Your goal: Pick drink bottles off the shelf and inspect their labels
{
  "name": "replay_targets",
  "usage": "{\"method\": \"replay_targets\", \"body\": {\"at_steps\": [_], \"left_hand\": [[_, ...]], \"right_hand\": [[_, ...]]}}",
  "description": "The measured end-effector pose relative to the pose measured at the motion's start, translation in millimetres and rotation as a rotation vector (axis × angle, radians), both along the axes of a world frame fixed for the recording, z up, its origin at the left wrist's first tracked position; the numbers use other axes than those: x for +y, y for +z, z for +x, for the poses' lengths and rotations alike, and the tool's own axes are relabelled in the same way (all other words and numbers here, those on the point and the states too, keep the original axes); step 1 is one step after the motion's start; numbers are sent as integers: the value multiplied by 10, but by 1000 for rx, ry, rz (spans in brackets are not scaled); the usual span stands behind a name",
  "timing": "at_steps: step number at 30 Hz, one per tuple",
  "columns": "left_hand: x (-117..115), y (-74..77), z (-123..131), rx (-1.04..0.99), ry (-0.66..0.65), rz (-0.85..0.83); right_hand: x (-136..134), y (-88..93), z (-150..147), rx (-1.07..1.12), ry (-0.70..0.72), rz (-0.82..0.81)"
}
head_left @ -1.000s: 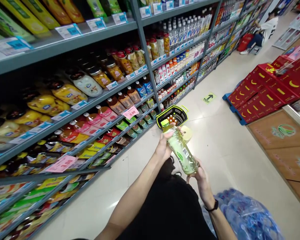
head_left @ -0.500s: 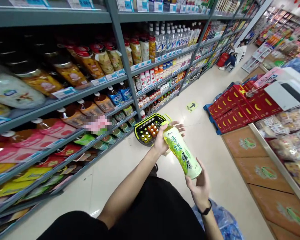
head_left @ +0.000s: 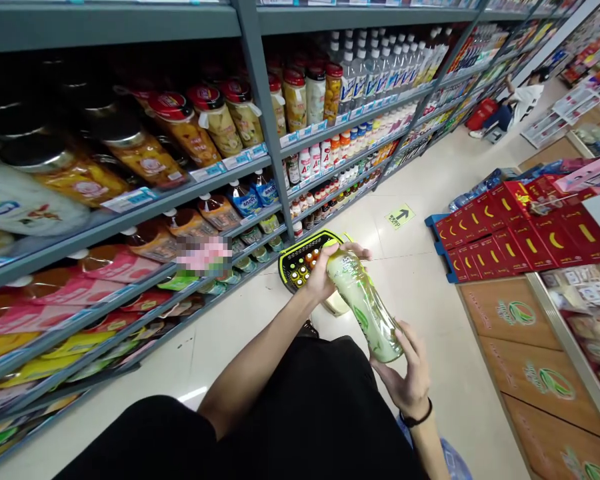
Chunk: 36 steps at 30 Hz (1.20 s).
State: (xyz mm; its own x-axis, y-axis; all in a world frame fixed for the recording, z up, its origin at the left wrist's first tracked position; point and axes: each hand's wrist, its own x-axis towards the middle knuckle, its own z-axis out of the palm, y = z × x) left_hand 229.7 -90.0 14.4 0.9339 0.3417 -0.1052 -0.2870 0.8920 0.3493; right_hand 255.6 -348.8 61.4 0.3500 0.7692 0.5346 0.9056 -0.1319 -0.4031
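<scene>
I hold a pale green drink bottle (head_left: 367,305) tilted between both hands, above my dark-clothed lap. My left hand (head_left: 325,273) is wrapped round its neck end, fingers closed over the top. My right hand (head_left: 407,373), with a black band on the wrist, cups the bottle's base from below, fingers curled against it. Just beyond the bottle a black basket with a yellow-green rim (head_left: 300,257) sits on the floor, holding several small bottles with orange caps.
Grey shelving (head_left: 260,100) runs along the left, packed with jars, pouches and drink bottles. Red cartons (head_left: 510,230) on a blue pallet and brown display crates (head_left: 525,327) line the right. A person (head_left: 517,103) crouches far down the aisle. A yellow arrow sticker (head_left: 400,216) marks the pale floor.
I have turned the bottle in my hands, so its printed label faces away and the clearer side shows. My view has shifted slightly; both hands keep their hold.
</scene>
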Motion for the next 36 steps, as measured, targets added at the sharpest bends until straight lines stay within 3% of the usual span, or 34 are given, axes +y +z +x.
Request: {"method": "replay_targets", "body": {"at_steps": [6,12,17,23,30,33,36], "left_hand": [[209,24,32,-4,4,11],[340,95,59,3,102,43],[311,138,181,3,200,-20],[144,107,430,149,362,-11],[-8,199,794,336,477,169],[-106,189,1038,417,465,80],[-285,93,1321,445,438,-134]], "right_hand": [[233,-148,54,272,-198,117],[471,-88,244,988,-173,100],[613,47,484,1585,-3,-95],[656,98,1015,2007,105,-366],[593,88,1850,2237,303,-439],[509,156,2088,2281,497,-493],[448,287,2285,2280,592,-544]]}}
